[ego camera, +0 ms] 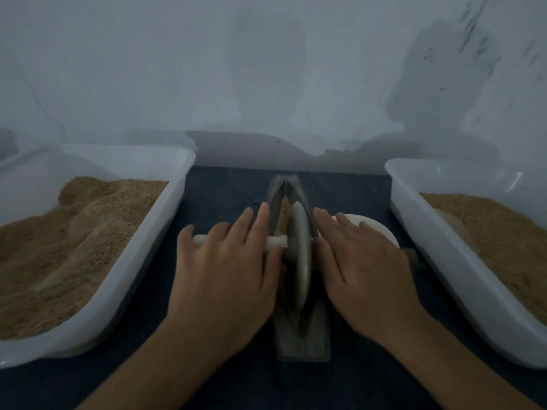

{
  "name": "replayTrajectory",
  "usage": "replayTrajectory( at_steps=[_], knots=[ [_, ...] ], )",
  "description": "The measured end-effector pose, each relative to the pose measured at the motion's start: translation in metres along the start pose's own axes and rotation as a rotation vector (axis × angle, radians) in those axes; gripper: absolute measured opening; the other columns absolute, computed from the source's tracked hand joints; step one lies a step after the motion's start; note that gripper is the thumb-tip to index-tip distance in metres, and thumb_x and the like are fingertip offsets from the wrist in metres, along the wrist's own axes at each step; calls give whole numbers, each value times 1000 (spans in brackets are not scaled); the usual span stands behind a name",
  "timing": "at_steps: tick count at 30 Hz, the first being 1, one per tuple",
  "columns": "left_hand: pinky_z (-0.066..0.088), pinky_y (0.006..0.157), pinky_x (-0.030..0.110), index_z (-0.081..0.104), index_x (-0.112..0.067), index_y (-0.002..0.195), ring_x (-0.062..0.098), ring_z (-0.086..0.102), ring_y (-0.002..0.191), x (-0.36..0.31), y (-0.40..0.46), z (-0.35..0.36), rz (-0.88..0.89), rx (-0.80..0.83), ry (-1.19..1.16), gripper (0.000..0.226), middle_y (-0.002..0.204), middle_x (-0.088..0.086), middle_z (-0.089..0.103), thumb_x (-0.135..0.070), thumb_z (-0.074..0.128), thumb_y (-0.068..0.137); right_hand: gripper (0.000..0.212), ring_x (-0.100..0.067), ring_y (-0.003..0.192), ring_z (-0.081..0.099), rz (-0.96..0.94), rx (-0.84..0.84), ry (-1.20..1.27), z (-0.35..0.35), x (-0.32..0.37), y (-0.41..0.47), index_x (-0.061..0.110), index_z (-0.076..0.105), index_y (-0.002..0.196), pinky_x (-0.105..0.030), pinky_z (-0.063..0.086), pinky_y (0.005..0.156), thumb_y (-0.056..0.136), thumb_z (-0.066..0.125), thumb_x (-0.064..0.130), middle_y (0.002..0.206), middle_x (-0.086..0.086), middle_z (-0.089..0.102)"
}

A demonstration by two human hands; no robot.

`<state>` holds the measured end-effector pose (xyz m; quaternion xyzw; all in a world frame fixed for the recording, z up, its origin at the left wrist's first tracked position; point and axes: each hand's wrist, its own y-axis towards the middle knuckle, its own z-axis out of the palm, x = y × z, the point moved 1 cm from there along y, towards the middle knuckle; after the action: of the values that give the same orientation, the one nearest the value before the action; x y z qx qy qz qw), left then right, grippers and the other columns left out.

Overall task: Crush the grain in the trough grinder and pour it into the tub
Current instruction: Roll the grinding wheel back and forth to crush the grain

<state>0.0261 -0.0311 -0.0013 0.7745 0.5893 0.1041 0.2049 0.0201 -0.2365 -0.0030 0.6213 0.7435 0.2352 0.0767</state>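
The trough grinder [299,335] sits on the dark cloth [225,184], lengthwise away from you, its narrow V-shaped channel running from near your wrists toward the wall. The grinding wheel [299,255] stands upright on edge in the channel, about midway along it. Grain [284,214] lies in the channel just beyond the wheel, a thin tan strip; how much is under the wheel you cannot tell. A pale axle handle [275,241] sticks out from the wheel's left face. Your left hand [228,270] lies flat over that handle, fingers straight and a little spread, palm pressing down, not curled round it. Your right hand [361,267] lies likewise on the right side of the wheel, fingers straight and close together; the handle beneath it is hidden, apart from a brownish stub [411,255] showing past the hand's outer edge. Just right of the grinder, partly under your right fingers, is a round white bowl [376,229]. Left of the grinder, well apart from it, stands a white tub [177,184] heaped unevenly with tan grain-like material. Right of the grinder stands a second white tub [414,220], holding the same kind of material, spread flatter. Beyond the grinder rises a pale wall [266,69], blurred, with shadows on it.
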Motion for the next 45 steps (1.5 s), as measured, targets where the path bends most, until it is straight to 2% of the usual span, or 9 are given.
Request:
replayTrajectory(
  at_steps=[8, 11, 13, 17, 20, 27, 34, 38, 45],
  knots=[
    [37, 106, 56, 37, -33, 157, 26, 56, 131, 9, 92, 27, -113, 207, -102, 57, 155, -7, 51, -51, 17, 107, 62, -27, 145, 45, 110, 59, -66, 21, -5, 79, 21, 66, 131, -46, 36, 117, 109, 13, 43, 141, -2, 63],
    [40, 96, 54, 45, -29, 148, 35, 59, 124, 17, 128, 40, -169, 272, -78, 52, 152, 0, 54, -45, 17, 109, 50, -30, 88, 63, 218, 8, -113, 27, -5, 128, 22, 56, 69, -41, 47, 77, 107, 26, 36, 95, -8, 74],
    [42, 82, 48, 54, -25, 124, 35, 64, 107, 16, 122, 41, -124, 233, 6, 42, 136, 5, 65, -39, 17, 110, 46, -26, 74, 52, 238, 58, -94, 26, -2, 136, 23, 42, 63, -38, 37, 66, 105, 28, 35, 87, -6, 70],
    [45, 84, 41, 44, -18, 153, 23, 65, 114, 16, 60, 25, -49, 132, -55, 59, 141, -3, 63, -44, 14, 109, 52, -27, 130, 57, 76, 87, -75, 15, 4, 73, 22, 69, 116, -44, 48, 100, 109, 19, 37, 129, -3, 69],
    [48, 100, 46, 43, -14, 156, 18, 59, 129, 11, -1, 3, 63, -29, -87, 59, 144, -2, 62, -44, 23, 109, 53, -17, 143, 47, -9, -78, 7, -2, 9, 8, 21, 55, 146, -37, 41, 111, 110, 21, 41, 146, 5, 59],
    [46, 97, 43, 48, -19, 152, 17, 60, 128, 12, 37, 15, 25, 39, -53, 60, 148, -4, 59, -47, 17, 108, 59, -24, 145, 45, 22, 47, -74, 10, 6, 49, 21, 63, 137, -44, 37, 117, 109, 15, 40, 144, 0, 61],
    [45, 88, 47, 64, -19, 127, 32, 67, 98, 12, 121, 39, -103, 90, 51, 51, 118, 3, 73, -41, 22, 107, 41, -30, 87, 61, 268, 114, -110, 30, -8, 124, 16, 49, 73, -40, 43, 68, 106, 26, 26, 84, -2, 62],
    [37, 113, 53, 52, -21, 148, 18, 62, 125, 3, 56, 25, -29, 5, -2, 57, 142, -4, 63, -46, 21, 107, 61, -26, 144, 45, 145, 119, -71, 20, -6, 49, 16, 66, 130, -44, 44, 107, 109, 14, 41, 138, -2, 64],
    [38, 115, 60, 40, -22, 158, 15, 49, 143, 10, -5, 2, 60, -16, -94, 59, 157, -6, 50, -48, 15, 111, 63, -17, 146, 43, -19, -45, -93, -10, 9, 0, 15, 56, 147, -36, 34, 116, 108, 16, 45, 150, 0, 56]
  ],
)
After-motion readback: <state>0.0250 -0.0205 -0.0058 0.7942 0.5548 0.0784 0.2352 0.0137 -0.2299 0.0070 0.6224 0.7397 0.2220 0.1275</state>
